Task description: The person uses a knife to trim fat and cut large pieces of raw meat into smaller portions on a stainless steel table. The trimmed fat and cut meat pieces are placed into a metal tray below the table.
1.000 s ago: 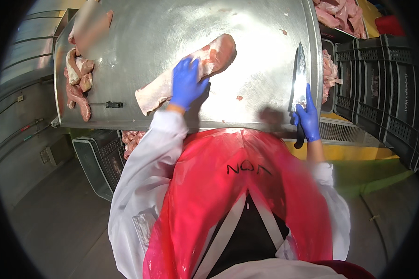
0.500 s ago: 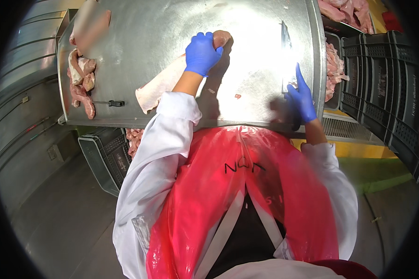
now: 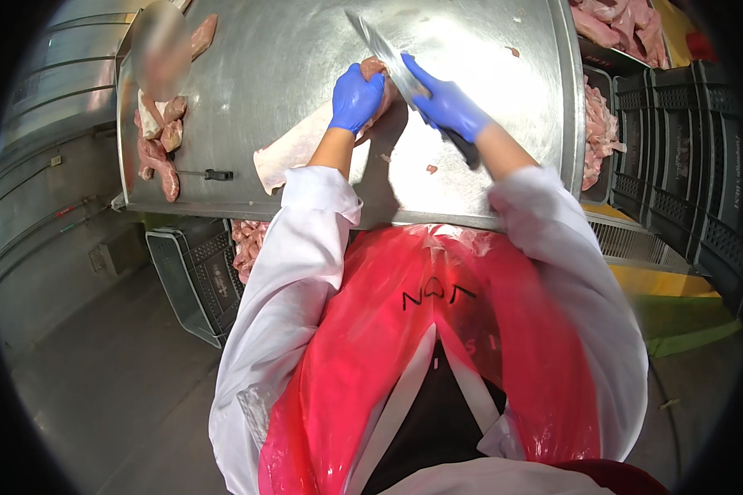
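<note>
A long pale slab of raw meat [image 3: 293, 150] lies slantwise on the metal table, its pinkish far end showing past my gloved fingers. My left hand [image 3: 357, 101], in a blue glove, is closed around the upper part of that slab. In my right hand [image 3: 452, 107], also blue-gloved, is a knife [image 3: 377, 48] with a long blade and a dark handle. Its blade slants up and to the left, close by the far end of the meat; whether it touches cannot be made out. One finger of the right hand stretches along the blade.
Several meat pieces [image 3: 158, 157] sit along the left side of the metal table [image 3: 248, 74], beside a thin tool with a black handle [image 3: 217, 175]. Small scraps [image 3: 431, 169] dot the surface. Dark crates [image 3: 186, 268] flank the table, and meat trimmings [image 3: 600, 136] fill one at right.
My right hand has brought the knife from the table's right side leftward to the meat's far end. The left hand keeps its hold on the meat.
</note>
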A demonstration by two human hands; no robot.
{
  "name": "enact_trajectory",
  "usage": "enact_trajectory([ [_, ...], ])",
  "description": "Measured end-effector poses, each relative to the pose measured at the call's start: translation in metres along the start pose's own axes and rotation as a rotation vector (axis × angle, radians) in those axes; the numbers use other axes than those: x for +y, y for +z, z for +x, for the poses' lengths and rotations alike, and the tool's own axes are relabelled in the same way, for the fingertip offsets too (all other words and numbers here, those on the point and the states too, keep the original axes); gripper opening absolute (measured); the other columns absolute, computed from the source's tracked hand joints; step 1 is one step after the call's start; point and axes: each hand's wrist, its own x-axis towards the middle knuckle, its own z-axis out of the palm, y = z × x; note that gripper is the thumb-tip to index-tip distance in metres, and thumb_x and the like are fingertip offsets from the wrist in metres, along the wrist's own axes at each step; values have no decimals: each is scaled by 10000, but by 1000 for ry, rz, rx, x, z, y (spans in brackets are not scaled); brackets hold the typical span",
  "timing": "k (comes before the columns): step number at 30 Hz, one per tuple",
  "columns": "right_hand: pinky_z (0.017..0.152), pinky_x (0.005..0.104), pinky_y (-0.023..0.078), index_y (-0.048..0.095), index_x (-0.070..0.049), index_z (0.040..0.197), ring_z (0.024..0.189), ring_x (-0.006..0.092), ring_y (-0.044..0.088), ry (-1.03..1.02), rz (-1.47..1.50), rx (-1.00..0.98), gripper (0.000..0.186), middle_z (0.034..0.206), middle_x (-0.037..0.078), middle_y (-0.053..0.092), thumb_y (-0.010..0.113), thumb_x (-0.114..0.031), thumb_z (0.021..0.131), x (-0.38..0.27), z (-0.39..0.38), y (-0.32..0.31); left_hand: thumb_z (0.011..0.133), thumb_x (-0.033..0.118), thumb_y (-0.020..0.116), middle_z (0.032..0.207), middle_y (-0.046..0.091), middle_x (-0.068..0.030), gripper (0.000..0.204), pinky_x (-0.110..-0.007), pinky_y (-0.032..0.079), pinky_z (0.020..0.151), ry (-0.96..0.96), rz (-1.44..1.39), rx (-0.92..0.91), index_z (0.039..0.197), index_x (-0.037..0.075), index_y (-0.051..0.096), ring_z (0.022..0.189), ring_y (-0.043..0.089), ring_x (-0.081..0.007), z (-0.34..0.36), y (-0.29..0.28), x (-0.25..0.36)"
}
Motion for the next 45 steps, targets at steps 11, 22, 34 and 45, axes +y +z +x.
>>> enact_trajectory([
  [11, 574, 344, 535, 202, -261, 1629, 562, 193, 604, -4, 183, 18, 773, 777, 146, 647, 516, -122, 937, -21, 18, 30, 865, 345, 644, 960, 690, -306, 446, -514, 537, 845, 42, 22, 172, 1082, -45, 627, 927, 674, -471, -14, -13, 30],
  [22, 622, 343, 536, 573, 19, 1278, 663, 203, 673, -116, 76, 137, 376, 834, 153, 707, 619, -171, 957, 57, 28, 88, 811, 218, 676, 931, 666, -300, 366, -501, 546, 768, -41, -434, 534, 1035, -55, 581, 852, 678, -455, -47, 23, 49],
  [34, 577, 319, 514, 425, -28, 1413, 629, 171, 634, -9, 201, 180, 489, 824, 129, 691, 588, -131, 963, 32, -42, 159, 813, 198, 667, 971, 610, -257, 366, -502, 522, 698, 34, -459, 499, 1055, -33, 520, 827, 647, -407, -60, 21, 46],
  [45, 536, 297, 494, 289, -72, 1536, 599, 142, 598, -7, 240, 156, 630, 816, 108, 677, 560, -95, 968, 7, -44, 216, 790, 178, 663, 918, 608, -245, 404, -510, 529, 700, 164, -506, 584, 1084, -58, 519, 805, 644, -423, -76, -5, 55],
])
